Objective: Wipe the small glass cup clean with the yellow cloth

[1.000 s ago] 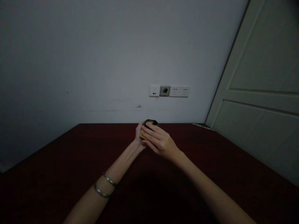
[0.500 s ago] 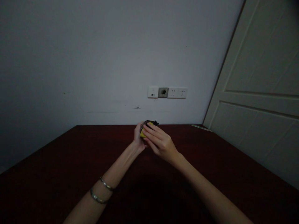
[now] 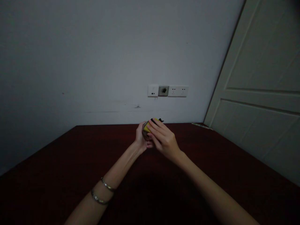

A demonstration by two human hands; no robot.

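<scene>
Fingers of your right hand (image 3: 164, 140) wrap over the small yellow-and-black object (image 3: 148, 126) while your left hand (image 3: 141, 141) clasps it from the other side, at the far middle of the dark red surface (image 3: 70, 162), below the wall sockets (image 3: 167, 91).

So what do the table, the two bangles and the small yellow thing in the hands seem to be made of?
Table: dark reddish wood or veneer, matt; dim light hides any grain. Bangles: probably metal, thin with a silvery glint. Yellow-and-black object, held by left hand and right hand: possibly plastic; too hidden to say.
</scene>
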